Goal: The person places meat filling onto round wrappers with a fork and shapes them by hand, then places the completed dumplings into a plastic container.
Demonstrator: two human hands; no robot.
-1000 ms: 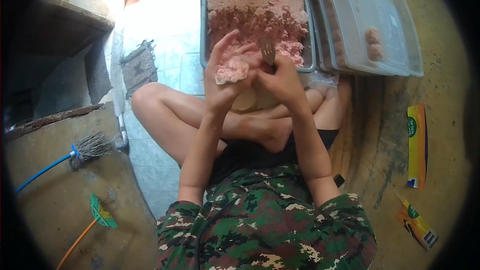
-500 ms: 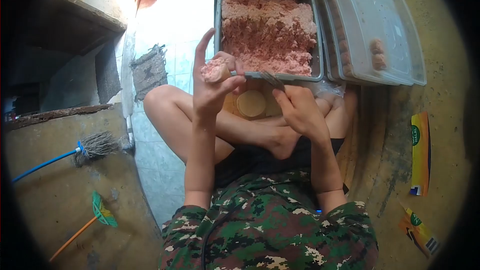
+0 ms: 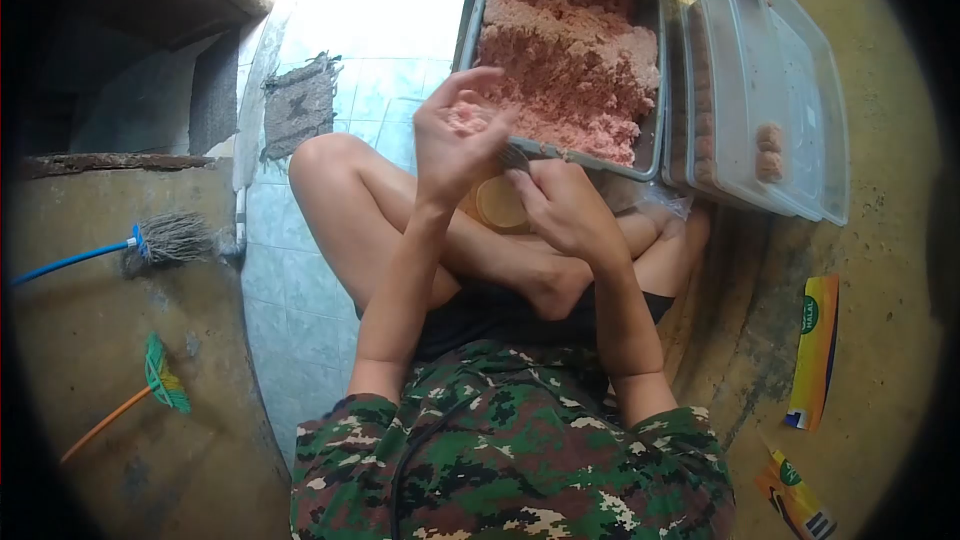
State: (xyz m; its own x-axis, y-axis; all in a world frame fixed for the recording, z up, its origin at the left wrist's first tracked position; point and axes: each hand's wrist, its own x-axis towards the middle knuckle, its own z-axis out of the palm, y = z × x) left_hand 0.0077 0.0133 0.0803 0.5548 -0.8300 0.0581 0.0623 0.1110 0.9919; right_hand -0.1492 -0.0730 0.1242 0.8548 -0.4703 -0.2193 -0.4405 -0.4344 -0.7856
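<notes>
My left hand [image 3: 447,145] is closed around a lump of pink minced meat [image 3: 467,120]; in the earlier frame a pale casing shows around its lower part. My right hand [image 3: 568,210] grips a fork [image 3: 515,157], its tines now beside my left fingers and partly blurred. Beyond both hands stands a grey tub [image 3: 471,20] heaped with pink minced meat [image 3: 575,50], hollowed in the middle. Below the hands, between my crossed legs, lies a pale yellow round stack [image 3: 500,202], partly hidden by my right hand.
Clear plastic boxes [image 3: 745,90] stand right of the tub, with brownish rolled pieces [image 3: 768,152] visible inside. A plastic bag [image 3: 662,202] lies near my foot. To the left are a grey rag [image 3: 300,105], a mop [image 3: 172,240] and a green brush [image 3: 165,375]. Yellow packets [image 3: 815,350] lie at right.
My right hand has brought the fork left and up against my left hand. My left fingers have curled in around the lump. The view has shifted slightly, with the tub appearing farther right.
</notes>
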